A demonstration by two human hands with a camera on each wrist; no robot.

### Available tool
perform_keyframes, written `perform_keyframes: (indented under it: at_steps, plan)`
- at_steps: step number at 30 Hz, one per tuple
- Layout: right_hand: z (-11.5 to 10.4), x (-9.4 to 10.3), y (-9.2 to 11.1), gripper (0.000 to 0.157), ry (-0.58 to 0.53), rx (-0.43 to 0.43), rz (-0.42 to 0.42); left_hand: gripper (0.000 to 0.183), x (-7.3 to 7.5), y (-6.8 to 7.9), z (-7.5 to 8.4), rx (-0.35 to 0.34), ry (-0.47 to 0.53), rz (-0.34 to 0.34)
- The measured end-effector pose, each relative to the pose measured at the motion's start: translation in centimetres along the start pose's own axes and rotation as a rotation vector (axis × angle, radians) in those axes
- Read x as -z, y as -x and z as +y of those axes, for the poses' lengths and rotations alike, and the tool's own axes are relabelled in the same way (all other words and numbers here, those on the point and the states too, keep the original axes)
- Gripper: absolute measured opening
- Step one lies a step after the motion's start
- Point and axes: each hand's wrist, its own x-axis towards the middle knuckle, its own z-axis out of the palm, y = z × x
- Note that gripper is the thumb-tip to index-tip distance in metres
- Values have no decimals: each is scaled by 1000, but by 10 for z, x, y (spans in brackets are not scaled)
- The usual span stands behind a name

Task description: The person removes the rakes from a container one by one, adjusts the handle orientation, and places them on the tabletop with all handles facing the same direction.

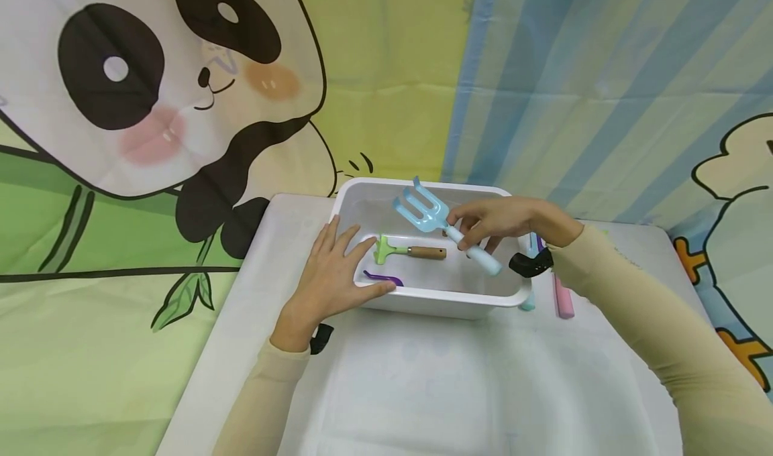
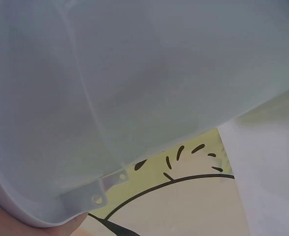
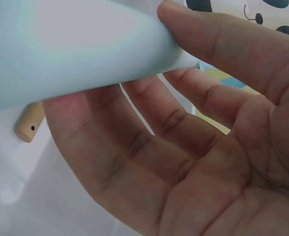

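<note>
My right hand (image 1: 498,220) pinches the pale handle of a light blue toy garden fork (image 1: 430,213) above a white tub (image 1: 447,298). The fork's tines point to the far left. In the right wrist view, the thumb presses the handle (image 3: 100,49) from above, with the fingers under it. Fingers spread, my left hand (image 1: 329,275) rests at the tub's left front corner, its thumb along the front rim. Inside the tub lie a small green rake (image 1: 386,248) with a wooden handle and a purple curved tool (image 1: 383,278). The left wrist view shows the tub's outer wall (image 2: 149,88).
Beside the tub on the right, a pink handle (image 1: 564,298) and a teal handle (image 1: 529,302) lie on the white table (image 1: 410,389), partly hidden. A printed cloth with a panda (image 1: 260,90) hangs behind the table.
</note>
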Motion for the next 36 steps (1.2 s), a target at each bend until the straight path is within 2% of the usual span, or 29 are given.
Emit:
perform_keyframes:
  at_steps: [12,23,36]
  plan:
    - [6,5,30,39,-44,35,56,96,0,1,-1,-6,10,9]
    - [20,12,55,41,-76,37,102,96,1,1,0,3,7,-4]
    - [50,15,95,39,-135,74,153,97,0,0,0,9,1,-19]
